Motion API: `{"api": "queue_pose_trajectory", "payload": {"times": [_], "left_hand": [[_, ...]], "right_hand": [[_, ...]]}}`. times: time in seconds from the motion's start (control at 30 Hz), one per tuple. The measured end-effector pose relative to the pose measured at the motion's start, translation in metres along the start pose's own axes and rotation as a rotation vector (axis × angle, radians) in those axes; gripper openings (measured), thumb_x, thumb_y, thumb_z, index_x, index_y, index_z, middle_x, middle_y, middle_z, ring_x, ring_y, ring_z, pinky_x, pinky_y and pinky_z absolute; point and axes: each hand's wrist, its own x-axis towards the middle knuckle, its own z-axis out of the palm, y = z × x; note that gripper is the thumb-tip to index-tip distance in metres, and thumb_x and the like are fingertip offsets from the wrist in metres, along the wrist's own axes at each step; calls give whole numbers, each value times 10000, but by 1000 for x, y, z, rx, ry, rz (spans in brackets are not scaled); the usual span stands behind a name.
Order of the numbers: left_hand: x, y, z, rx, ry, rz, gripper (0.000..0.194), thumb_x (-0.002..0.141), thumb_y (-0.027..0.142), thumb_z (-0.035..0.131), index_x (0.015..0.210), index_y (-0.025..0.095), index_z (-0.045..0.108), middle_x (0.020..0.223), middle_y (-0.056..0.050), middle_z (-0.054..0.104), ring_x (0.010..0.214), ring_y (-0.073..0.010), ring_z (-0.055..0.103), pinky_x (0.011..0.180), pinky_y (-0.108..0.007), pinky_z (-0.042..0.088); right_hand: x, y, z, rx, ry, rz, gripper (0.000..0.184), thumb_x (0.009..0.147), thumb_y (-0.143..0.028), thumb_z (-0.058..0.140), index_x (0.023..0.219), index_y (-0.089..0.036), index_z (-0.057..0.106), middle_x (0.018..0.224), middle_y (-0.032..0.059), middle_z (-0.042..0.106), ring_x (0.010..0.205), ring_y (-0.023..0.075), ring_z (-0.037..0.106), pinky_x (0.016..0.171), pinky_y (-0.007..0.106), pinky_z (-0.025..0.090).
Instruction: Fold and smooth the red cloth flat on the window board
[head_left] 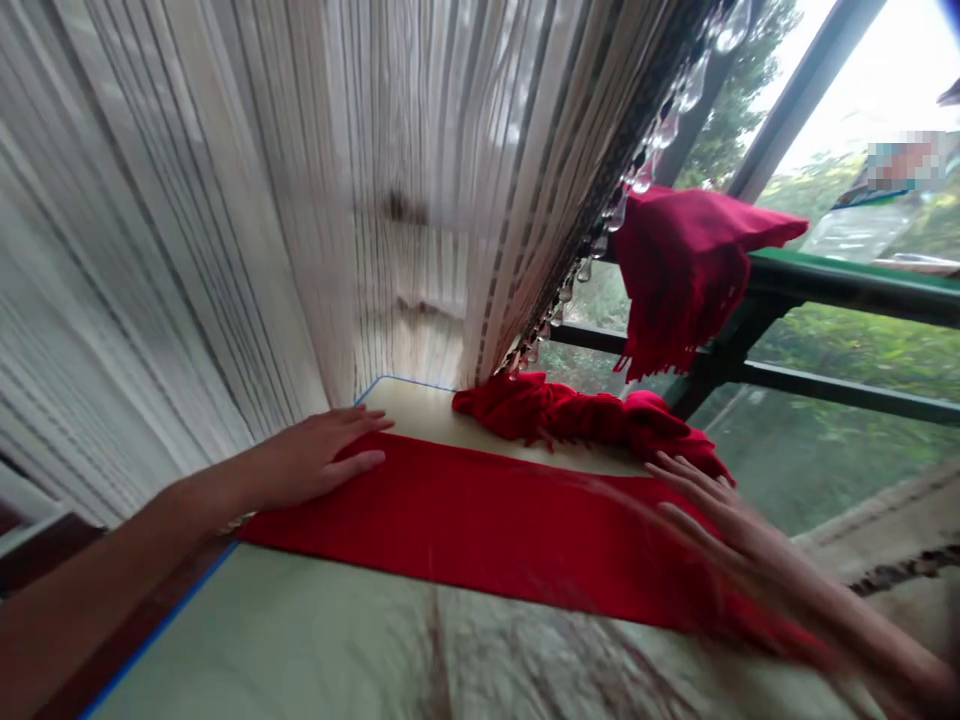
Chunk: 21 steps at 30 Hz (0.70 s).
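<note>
A red cloth (480, 530), folded into a long band, lies flat across the pale tabletop (300, 610). My left hand (322, 455) rests flat on its left end, fingers stretched toward the middle. Over the right end is my right hand (712, 520), fingers extended and a little blurred; whether it presses on the cloth I cannot tell. Behind the band, a bunched red scarf (600, 420) with fringes lies along the far edge of the table. Strands of hair blur the near part of the view.
A string curtain (300, 200) hangs at the left and back, edged with clear beads (637, 175). Another fringed red scarf (690, 260) drapes over a dark green rail (847, 280) before the window. Beside it stands a clear plastic container (862, 225). Blue trim (165, 625) lines the table edge.
</note>
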Motion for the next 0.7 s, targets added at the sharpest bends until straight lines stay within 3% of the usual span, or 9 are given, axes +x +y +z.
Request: {"api": "queue_pose_trajectory", "payload": {"times": [0.07, 0.17, 0.27, 0.33, 0.43, 0.57, 0.7], "left_hand": [[23, 21, -17, -43, -8, -12, 594, 1004, 594, 363, 1475, 251, 473, 1516, -46, 488, 1388, -238, 452, 1163, -370, 323], [64, 59, -31, -35, -147, -51, 564, 973, 569, 423, 1382, 211, 574, 1413, -79, 593, 1274, -259, 568, 1068, -354, 425], [98, 98, -24, -10, -169, -15, 441, 934, 488, 514, 1198, 188, 702, 1212, -98, 716, 1096, -285, 674, 941, -352, 500], [109, 122, -9, -26, -137, 68, 402, 969, 454, 476, 1214, 220, 692, 1221, -62, 716, 1104, -250, 671, 948, -320, 491], [106, 148, 20, -29, -78, 180, 458, 1032, 457, 386, 1388, 234, 568, 1446, -42, 568, 1348, -220, 497, 1120, -320, 351], [82, 163, 46, 31, -54, 258, 595, 1044, 509, 362, 1555, 207, 327, 1635, -60, 252, 1521, -277, 155, 1225, -482, 112], [62, 165, 53, -33, -131, 222, 705, 1035, 613, 262, 1589, 179, 215, 1649, -75, 172, 1533, -257, 88, 1234, -499, 47]], "right_hand": [[16, -37, -8, 85, -31, -78, 576, 980, -604, 347, 1498, -360, 400, 1615, 27, 324, 1501, 234, 235, 1237, 518, 208], [36, -90, -1, 139, -152, -163, 608, 991, -622, 312, 1494, -298, 417, 1627, 51, 296, 1514, 252, 194, 1234, 564, 174], [44, -119, 23, 125, -218, -142, 683, 980, -656, 324, 1523, -243, 368, 1645, 85, 226, 1527, 277, 117, 1227, 604, 131], [44, -123, 39, 124, -219, -134, 721, 966, -684, 338, 1528, -234, 359, 1648, 101, 200, 1524, 300, 121, 1221, 619, 123], [41, -119, 51, 139, -243, -132, 734, 959, -699, 335, 1525, -233, 368, 1633, 110, 243, 1515, 305, 169, 1221, 608, 140], [38, -114, 48, 160, -256, -130, 723, 968, -675, 342, 1537, -228, 341, 1637, 104, 223, 1520, 283, 151, 1232, 585, 117], [35, -117, 42, 153, -227, -154, 650, 1001, -590, 334, 1549, -241, 306, 1652, 75, 171, 1529, 244, 97, 1244, 554, 90]]}}
